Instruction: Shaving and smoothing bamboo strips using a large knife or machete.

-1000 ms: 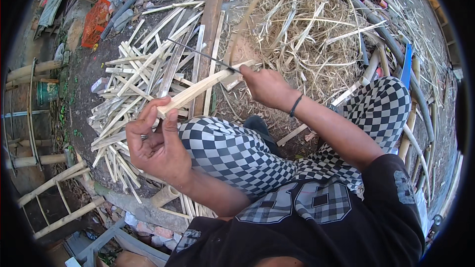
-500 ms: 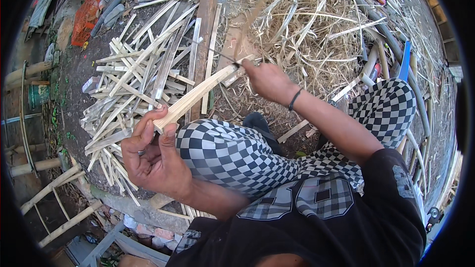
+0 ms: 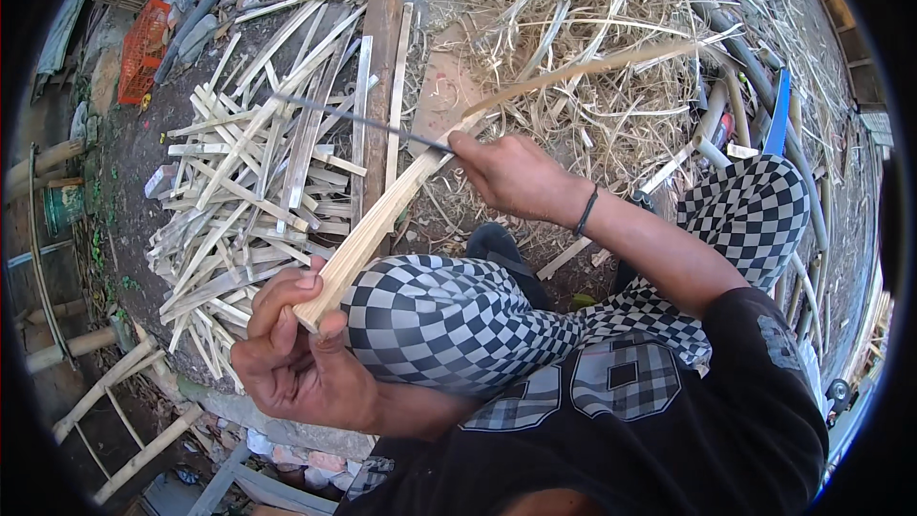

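Observation:
My left hand (image 3: 310, 373) pinches the near end of a pale bamboo strip (image 3: 368, 234) between thumb and fingers, above my left knee. The strip slants up and away to the right. At its far end my right hand (image 3: 521, 172) is closed on a knife (image 3: 373, 121), whose thin dark blade points left across the strip. The knife's handle is hidden in the fist. A long, thin brown strip (image 3: 583, 67), blurred, stretches right from beside the pale strip's far end; whether the two are joined I cannot tell.
Many split bamboo strips (image 3: 229, 162) lie heaped on the left. A wooden plank (image 3: 387, 57) runs away from me beside them. Curly shavings (image 3: 611, 10) pile up at the far right, with bamboo poles (image 3: 712, 115) near them. An orange crate (image 3: 143, 53) stands far left.
The bamboo strip's near end and my left hand have come lower. My right hand has moved slightly down and left. The brown strip has swung from pointing away to pointing right.

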Motion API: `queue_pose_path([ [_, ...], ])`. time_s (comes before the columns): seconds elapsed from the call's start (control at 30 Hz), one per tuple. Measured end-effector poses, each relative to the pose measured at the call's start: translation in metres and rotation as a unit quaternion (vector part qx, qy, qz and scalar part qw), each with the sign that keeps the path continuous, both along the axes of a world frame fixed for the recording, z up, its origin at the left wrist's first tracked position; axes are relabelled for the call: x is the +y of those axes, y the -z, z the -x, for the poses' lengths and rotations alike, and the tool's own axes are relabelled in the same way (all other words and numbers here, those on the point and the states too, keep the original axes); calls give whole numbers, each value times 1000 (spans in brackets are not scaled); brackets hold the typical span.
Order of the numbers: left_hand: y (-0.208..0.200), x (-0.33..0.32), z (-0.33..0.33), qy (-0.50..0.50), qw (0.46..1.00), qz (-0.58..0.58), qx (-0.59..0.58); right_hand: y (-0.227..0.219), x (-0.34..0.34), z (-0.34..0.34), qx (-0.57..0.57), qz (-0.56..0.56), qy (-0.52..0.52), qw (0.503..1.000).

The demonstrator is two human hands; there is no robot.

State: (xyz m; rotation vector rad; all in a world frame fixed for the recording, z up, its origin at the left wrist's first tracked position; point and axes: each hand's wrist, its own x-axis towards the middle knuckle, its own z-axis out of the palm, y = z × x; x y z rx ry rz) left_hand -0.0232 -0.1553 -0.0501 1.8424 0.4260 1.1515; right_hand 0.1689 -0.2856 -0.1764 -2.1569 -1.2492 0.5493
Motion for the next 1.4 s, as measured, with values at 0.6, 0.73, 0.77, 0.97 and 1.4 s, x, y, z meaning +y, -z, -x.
queue_pose_path([
  [0.6, 7, 2, -5, 26, 997, -73, -12, 86, -18, -42, 29, 115, 80, 990],
  [0.73, 18, 6, -6, 105, 992, -57, -31, 114, -27, -61, 18, 185, 82, 979],
  [0.77, 16, 6, -6, 109, 992, -58, -30, 104, -23, -57, 22, 189, 71, 979],
  [0.97, 13, 3, -5, 69, 996, 0, -61, 70, -9, -39, 34, 55, 74, 995],
  [1.4, 17, 16, 5, 8, 998, -55, -14, 37, 9, -6, 60, -6, 74, 995],
])
